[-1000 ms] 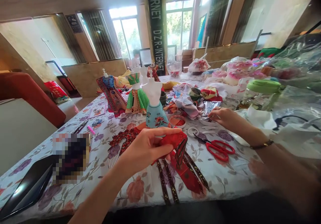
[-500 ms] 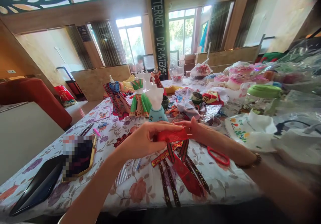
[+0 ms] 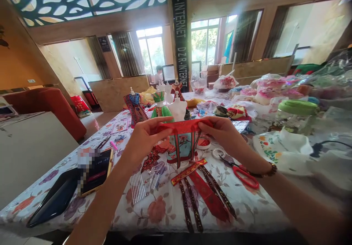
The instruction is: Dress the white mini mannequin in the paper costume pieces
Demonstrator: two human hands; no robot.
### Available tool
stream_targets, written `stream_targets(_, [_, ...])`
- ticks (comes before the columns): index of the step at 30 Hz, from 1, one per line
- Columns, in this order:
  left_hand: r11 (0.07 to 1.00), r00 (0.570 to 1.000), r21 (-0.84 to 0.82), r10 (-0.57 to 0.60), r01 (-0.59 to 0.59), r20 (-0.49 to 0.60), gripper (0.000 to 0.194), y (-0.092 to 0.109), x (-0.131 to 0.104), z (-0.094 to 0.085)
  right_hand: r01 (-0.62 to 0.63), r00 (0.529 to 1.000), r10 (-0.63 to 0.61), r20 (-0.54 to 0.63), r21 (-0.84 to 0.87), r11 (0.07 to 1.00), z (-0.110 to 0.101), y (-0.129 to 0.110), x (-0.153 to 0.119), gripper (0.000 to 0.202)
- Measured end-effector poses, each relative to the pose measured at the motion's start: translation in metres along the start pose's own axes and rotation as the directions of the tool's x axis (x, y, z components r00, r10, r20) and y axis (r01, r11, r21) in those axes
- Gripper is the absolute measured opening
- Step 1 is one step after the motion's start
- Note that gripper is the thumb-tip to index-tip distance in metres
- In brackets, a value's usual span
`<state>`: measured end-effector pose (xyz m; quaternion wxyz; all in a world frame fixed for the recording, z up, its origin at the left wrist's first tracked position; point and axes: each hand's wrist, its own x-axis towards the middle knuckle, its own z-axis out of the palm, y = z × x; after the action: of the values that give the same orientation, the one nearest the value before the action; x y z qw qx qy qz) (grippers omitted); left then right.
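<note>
A red fabric band point(image 3: 185, 126) with dark straps hanging from it is stretched level between my hands. My left hand point(image 3: 147, 137) pinches its left end and my right hand point(image 3: 218, 127) its right end. Behind the band stands a small white mannequin point(image 3: 177, 107) in a light blue skirt point(image 3: 183, 146). Below my hands, a patterned yellow-red strip point(image 3: 189, 171) with a red panel point(image 3: 210, 197) and dark ribbons lies on the floral cloth. Red-handled scissors point(image 3: 244, 175) lie near my right wrist.
Dressed mannequins point(image 3: 136, 107) stand at the back left. A phone point(image 3: 97, 171), a dark case point(image 3: 55, 197) and a sheet of beads point(image 3: 137, 188) lie at the left. A green-lidded jar point(image 3: 297, 109), a white patterned item point(image 3: 271, 149) and plastic bags point(image 3: 330, 76) occupy the right.
My hands have moved apart and up, and the red band between them is now spread out. The view has shifted, showing the mannequin's blue skirt and the scissors more fully.
</note>
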<state>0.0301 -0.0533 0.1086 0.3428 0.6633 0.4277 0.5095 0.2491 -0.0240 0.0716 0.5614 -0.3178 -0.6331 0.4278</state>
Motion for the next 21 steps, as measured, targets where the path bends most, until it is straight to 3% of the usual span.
stream_targets(4, [0.988,0.968,-0.1,0.092,-0.118,-0.234,0.028,-0.015,0.013,0.006,0.148,0.981,-0.141,-0.131,0.041,0.988,0.006,-0.003,0.019,0.013])
stream_targets(8, [0.967,0.933,-0.179,0.112,-0.182,-0.342,0.022,-0.03,0.026,0.014,0.199,0.963,-0.183,-0.2,0.062,0.978,0.011,0.005,0.031,0.011])
stream_targets(14, [0.896,0.936,-0.406,0.029,-0.18,-0.35,0.018,-0.04,0.038,0.024,0.149,0.978,-0.106,-0.181,0.245,0.958,0.019,0.021,0.042,0.015])
stream_targets(21, [0.793,0.95,-0.589,-0.042,-0.156,-0.308,0.018,-0.041,0.043,0.028,0.056,0.987,0.018,-0.162,0.443,0.895,0.027,0.018,0.049,0.022])
